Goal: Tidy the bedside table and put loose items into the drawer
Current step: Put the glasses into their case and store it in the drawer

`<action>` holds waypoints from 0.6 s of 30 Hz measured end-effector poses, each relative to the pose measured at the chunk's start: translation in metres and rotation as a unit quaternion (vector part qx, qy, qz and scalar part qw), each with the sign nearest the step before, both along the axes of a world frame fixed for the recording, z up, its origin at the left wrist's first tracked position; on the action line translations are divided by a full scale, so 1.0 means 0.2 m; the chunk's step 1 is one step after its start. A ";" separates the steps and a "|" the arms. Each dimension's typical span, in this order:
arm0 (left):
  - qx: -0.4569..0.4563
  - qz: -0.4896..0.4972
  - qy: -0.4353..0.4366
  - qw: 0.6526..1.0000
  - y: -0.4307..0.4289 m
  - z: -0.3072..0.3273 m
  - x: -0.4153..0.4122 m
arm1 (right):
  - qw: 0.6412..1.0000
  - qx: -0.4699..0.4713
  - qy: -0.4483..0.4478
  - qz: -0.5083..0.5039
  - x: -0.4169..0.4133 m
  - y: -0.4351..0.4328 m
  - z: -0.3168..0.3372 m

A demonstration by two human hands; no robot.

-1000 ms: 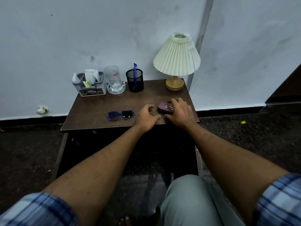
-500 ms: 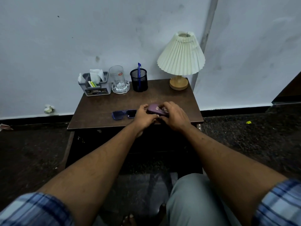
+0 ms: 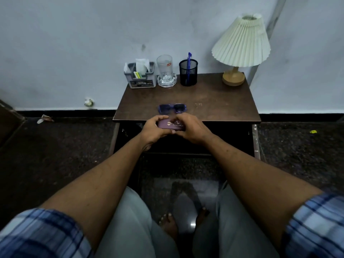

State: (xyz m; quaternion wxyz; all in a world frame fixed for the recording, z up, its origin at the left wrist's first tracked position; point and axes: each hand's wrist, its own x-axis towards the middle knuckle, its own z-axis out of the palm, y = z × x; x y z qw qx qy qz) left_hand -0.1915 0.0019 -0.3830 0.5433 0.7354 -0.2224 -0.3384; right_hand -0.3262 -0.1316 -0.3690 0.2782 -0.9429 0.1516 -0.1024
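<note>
Pale blue-grey wall behind, dark speckled floor, brown wooden counter against the wall. Back row on counter, left to right: grey organizer with white tissue and small yellow-green items, clear glass standing in a glass ashtray, black mesh pen cup with one blue pen upright in it, then well apart at the back right corner a lamp with pleated cream shade and wooden base. Blue sunglasses lie flat near the counter's front edge, lenses facing up, untouched. Purple case with gold lettering is off the counter, held just in front of the front edge, just below the sunglasses in view, over what looks like a pulled-out dark drawer; inside of it too dark to read. Left hand grips the case's left end, fingers curled over its top edge, thumb underneath. Right hand grips the right end, fingers clamped over the top. Case looks closed. Crumpled white paper on floor at wall base left, yellow scrap on floor right. Plaid sleeves and light trousers at bottom.
</note>
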 end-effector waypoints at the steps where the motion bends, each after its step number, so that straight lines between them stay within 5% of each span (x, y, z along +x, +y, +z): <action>1: 0.005 -0.005 -0.001 1.000 0.03 -0.02 0.00 | 1.000 -0.006 -0.002 0.001 -0.01 0.02 -0.02; 6: 0.007 -0.019 0.021 1.000 0.08 -0.13 -0.01 | 1.000 -0.014 0.007 0.003 -0.05 0.06 -0.11; 12: -0.056 -0.027 0.148 0.987 0.06 -0.15 0.02 | 0.999 0.017 -0.029 0.015 -0.04 -0.03 -0.11; 18: -0.072 -0.032 0.147 0.986 0.08 -0.18 0.03 | 0.997 0.036 -0.060 -0.042 0.02 -0.02 -0.14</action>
